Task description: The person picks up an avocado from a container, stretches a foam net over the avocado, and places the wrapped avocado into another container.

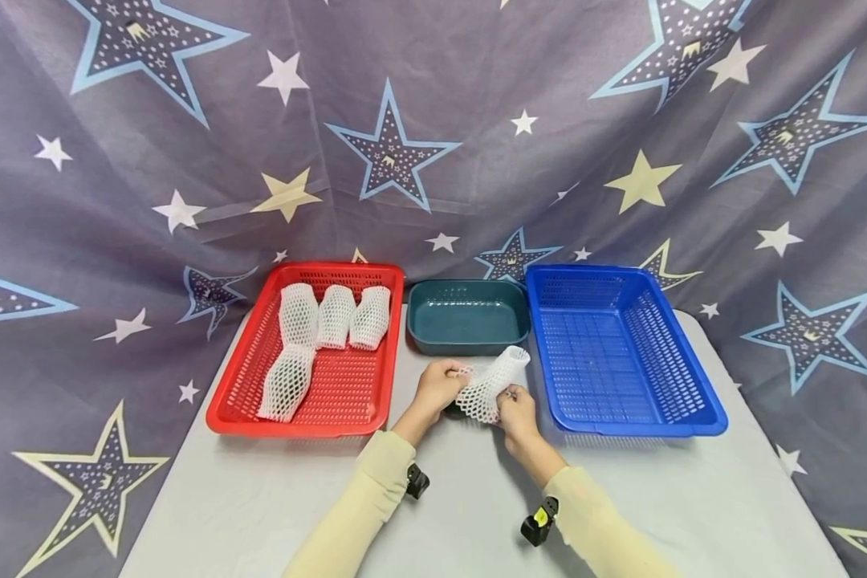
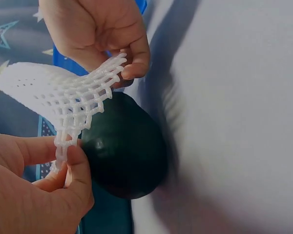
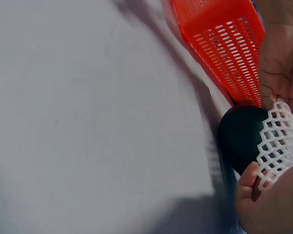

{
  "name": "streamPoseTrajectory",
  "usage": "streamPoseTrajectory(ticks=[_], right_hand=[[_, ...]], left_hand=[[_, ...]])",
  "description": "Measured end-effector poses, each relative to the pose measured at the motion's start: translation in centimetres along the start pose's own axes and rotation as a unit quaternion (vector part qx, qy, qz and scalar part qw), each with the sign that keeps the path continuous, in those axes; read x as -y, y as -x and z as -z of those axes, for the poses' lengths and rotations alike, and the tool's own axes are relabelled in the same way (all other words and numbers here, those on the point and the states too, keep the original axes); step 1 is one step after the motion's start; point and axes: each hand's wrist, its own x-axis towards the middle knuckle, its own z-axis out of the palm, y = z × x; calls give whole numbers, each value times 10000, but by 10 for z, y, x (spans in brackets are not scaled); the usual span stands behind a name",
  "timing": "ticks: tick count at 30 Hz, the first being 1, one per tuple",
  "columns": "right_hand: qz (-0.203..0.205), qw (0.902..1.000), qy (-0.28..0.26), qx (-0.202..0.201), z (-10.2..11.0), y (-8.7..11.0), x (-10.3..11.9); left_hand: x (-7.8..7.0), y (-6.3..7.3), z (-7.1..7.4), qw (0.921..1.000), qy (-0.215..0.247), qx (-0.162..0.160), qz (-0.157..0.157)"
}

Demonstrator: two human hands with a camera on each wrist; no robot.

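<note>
A white foam fruit net (image 1: 494,385) is stretched between both hands, its wide mouth angled down toward a dark, rounded green fruit (image 2: 129,151). My left hand (image 1: 437,389) pinches one side of the mouth between thumb and fingers. On the other side, my right hand (image 1: 518,413) grips the rim with its fingers curled. The fruit sits on the table just beyond the net's edge in the left wrist view. From the head it is mostly hidden by the net and left hand.
A red basket (image 1: 220,401) at left holds several white foam nets (image 1: 299,313). Behind the hands stands a dark teal tub (image 1: 470,350). A blue basket (image 1: 708,417) stands at right. A star-patterned cloth (image 1: 405,233) hangs behind the grey-white table (image 1: 470,514).
</note>
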Motion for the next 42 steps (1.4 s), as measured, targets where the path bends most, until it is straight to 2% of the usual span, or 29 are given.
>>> streamPoseTrajectory(ticks=[7, 13, 16, 17, 20, 27, 35, 42], right_hand=[[-244, 9990, -359, 95, -4, 2, 2], [-508, 9959, -741, 138, -8, 4, 5], [-424, 9932, -1042, 304, -8, 3, 1], [-282, 9908, -1242, 462, -7, 2, -3], [-162, 9882, -1420, 542, -9, 0, -5], [-476, 9936, -1017, 142, -20, 5, 10], [-594, 9944, -841, 253, -31, 11, 17], [-404, 9965, -668, 309, -39, 8, 15]], left_hand=[[4, 2, 5, 9998, 172, 34, -54], [6, 5, 6, 9995, 266, -172, 6], [7, 7, 7, 9991, 263, -328, 29], [7, 8, 7, 9989, 270, -379, 25], [9, 9, 8, 9982, 300, -526, 20], [16, 12, 12, 9942, 428, -988, 64], [20, 17, 18, 9897, 481, -1337, 185], [23, 18, 19, 9857, 621, -1559, 117]])
